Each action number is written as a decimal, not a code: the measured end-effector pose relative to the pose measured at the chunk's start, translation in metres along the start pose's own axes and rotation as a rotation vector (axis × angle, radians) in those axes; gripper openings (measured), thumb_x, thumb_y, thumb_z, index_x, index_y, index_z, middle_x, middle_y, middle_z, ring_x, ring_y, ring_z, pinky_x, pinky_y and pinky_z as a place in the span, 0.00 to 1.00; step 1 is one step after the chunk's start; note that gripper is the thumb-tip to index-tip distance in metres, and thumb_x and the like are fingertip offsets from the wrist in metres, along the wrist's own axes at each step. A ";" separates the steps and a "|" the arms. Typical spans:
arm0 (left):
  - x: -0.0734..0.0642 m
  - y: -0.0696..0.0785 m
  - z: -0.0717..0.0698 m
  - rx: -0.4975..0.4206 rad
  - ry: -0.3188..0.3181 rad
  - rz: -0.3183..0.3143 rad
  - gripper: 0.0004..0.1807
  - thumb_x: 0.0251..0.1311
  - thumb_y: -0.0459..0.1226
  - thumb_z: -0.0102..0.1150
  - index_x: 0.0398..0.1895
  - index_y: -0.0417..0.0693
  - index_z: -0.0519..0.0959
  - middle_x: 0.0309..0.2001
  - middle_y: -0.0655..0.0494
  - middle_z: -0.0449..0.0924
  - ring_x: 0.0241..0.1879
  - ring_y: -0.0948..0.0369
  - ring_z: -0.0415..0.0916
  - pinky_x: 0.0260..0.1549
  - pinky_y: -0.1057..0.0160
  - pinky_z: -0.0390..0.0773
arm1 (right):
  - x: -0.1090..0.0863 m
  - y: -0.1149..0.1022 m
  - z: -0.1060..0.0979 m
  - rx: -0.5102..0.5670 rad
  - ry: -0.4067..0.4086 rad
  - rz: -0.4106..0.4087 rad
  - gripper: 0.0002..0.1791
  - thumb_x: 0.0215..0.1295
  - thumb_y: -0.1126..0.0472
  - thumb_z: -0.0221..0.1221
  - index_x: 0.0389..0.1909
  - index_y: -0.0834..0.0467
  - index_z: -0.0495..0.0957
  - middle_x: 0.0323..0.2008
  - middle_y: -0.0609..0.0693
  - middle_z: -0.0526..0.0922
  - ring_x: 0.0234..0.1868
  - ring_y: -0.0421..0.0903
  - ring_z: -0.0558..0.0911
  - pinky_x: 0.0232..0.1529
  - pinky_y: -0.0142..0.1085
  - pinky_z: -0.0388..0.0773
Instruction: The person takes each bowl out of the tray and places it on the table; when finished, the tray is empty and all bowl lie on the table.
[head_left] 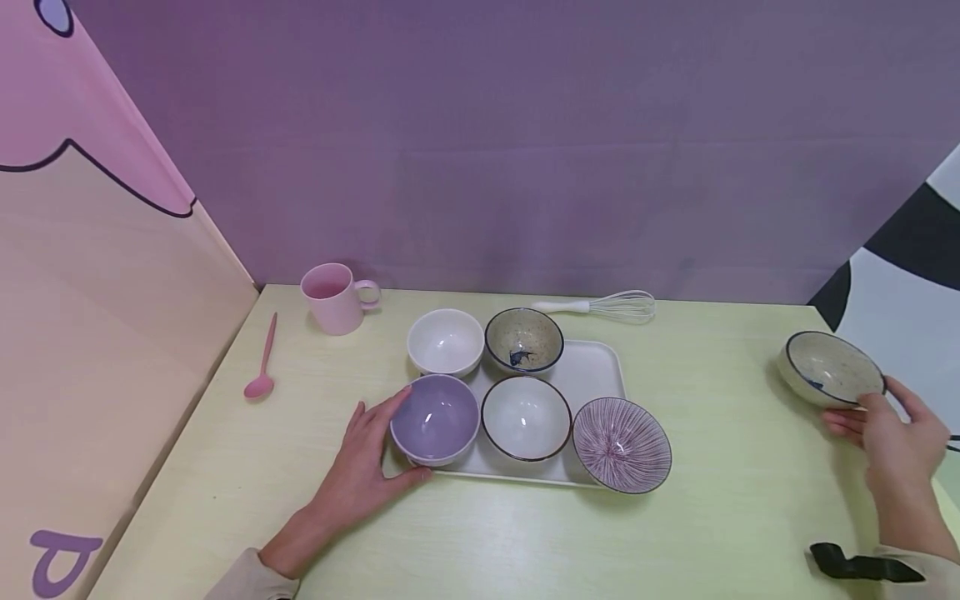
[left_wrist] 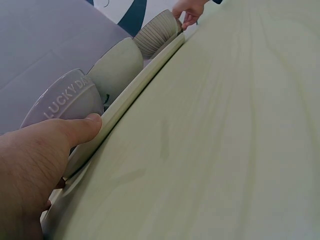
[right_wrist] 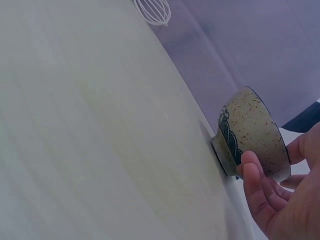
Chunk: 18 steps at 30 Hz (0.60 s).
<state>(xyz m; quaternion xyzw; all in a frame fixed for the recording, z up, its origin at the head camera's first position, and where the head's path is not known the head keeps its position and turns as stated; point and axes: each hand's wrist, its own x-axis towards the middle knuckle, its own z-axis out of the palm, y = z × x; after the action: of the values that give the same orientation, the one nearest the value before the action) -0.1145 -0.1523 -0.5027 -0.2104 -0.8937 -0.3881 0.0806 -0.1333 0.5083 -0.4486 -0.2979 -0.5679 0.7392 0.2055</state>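
Note:
On the right, my right hand point(head_left: 903, 437) holds a speckled bowl point(head_left: 832, 367) by its near right side. In the right wrist view, fingers and thumb are around the bowl point(right_wrist: 255, 135), whose foot is close over the table. My left hand point(head_left: 367, 458) rests against the left side of a purple bowl point(head_left: 435, 421), fingers spread, thumb along the tray's front edge. The white tray point(head_left: 592, 367) also bears a white bowl point(head_left: 446, 342), a speckled bowl with blue mark point(head_left: 525, 337), a brown-rimmed white bowl point(head_left: 527, 418) and a striped bowl point(head_left: 622, 446), which overhangs the tray's right front corner.
A pink mug point(head_left: 333, 300) stands at the back left, a pink spoon point(head_left: 262, 367) left of it. Behind the tray lies a whisk point(head_left: 600, 307). A black strap point(head_left: 862, 567) shows at my right wrist. A purple cloth wall point(head_left: 510, 167) closes off the back.

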 end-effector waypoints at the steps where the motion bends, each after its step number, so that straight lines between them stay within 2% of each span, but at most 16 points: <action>1: 0.000 0.000 0.000 0.001 0.000 0.000 0.65 0.50 0.49 0.90 0.90 0.55 0.58 0.81 0.48 0.72 0.80 0.41 0.67 0.87 0.33 0.45 | 0.001 0.000 -0.001 0.013 0.003 0.000 0.37 0.82 0.70 0.48 0.88 0.53 0.58 0.18 0.47 0.88 0.14 0.44 0.87 0.15 0.34 0.86; 4: 0.000 -0.001 0.000 0.002 0.001 0.002 0.65 0.50 0.49 0.90 0.90 0.55 0.58 0.81 0.48 0.72 0.80 0.41 0.67 0.87 0.33 0.46 | 0.002 -0.001 -0.003 0.044 0.022 0.009 0.36 0.83 0.70 0.49 0.88 0.52 0.58 0.17 0.48 0.87 0.13 0.45 0.87 0.14 0.35 0.86; 11: 0.000 -0.001 0.000 0.000 0.000 0.003 0.65 0.51 0.49 0.89 0.90 0.56 0.58 0.81 0.48 0.71 0.80 0.41 0.66 0.87 0.33 0.45 | 0.010 -0.004 -0.001 0.000 0.082 0.003 0.37 0.82 0.69 0.48 0.88 0.50 0.59 0.16 0.46 0.85 0.12 0.43 0.86 0.14 0.33 0.85; 18: 0.000 -0.001 0.001 0.004 -0.004 -0.003 0.65 0.51 0.50 0.89 0.90 0.56 0.58 0.82 0.49 0.71 0.80 0.41 0.66 0.87 0.34 0.45 | 0.019 -0.005 -0.001 0.029 0.127 0.013 0.35 0.83 0.68 0.51 0.87 0.48 0.62 0.18 0.46 0.85 0.12 0.44 0.85 0.13 0.35 0.85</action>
<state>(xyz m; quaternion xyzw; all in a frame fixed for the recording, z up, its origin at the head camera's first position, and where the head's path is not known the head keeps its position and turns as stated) -0.1152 -0.1524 -0.5037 -0.2096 -0.8949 -0.3861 0.0785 -0.1474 0.5228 -0.4476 -0.3449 -0.5410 0.7282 0.2409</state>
